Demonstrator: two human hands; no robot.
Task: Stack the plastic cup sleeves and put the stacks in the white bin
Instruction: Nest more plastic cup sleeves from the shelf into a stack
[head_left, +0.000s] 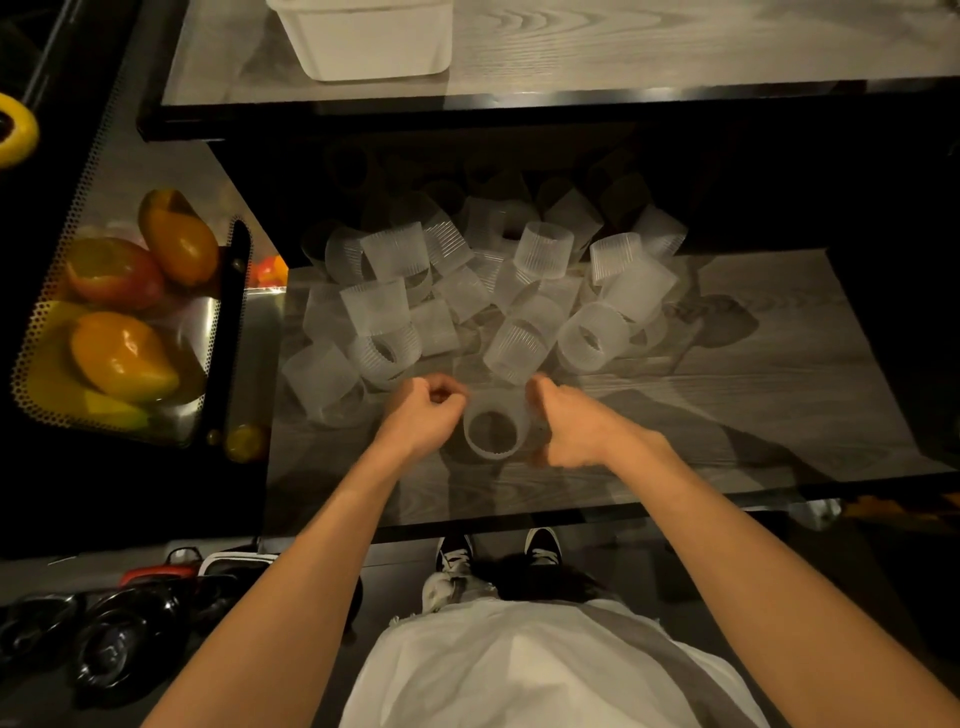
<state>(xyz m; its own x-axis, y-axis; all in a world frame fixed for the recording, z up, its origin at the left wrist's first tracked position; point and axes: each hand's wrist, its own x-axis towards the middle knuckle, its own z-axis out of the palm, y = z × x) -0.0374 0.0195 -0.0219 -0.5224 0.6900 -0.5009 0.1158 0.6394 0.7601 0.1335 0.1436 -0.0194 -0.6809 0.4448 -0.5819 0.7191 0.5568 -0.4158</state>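
Our right hand (566, 434) curls round the right side of one upright sleeve (496, 431), fingers at its far rim and thumb at the near edge. Our left hand (426, 415) is bunched just beside the sleeve's left rim; we cannot tell whether it pinches the plastic. Just beyond our knuckles, on the same lower shelf (727, 405), lies the pile of sleeves (374, 306): well over a dozen, overlapping too much for an exact count. One white bin (363, 52) stands on the upper shelf (675, 47), well apart.
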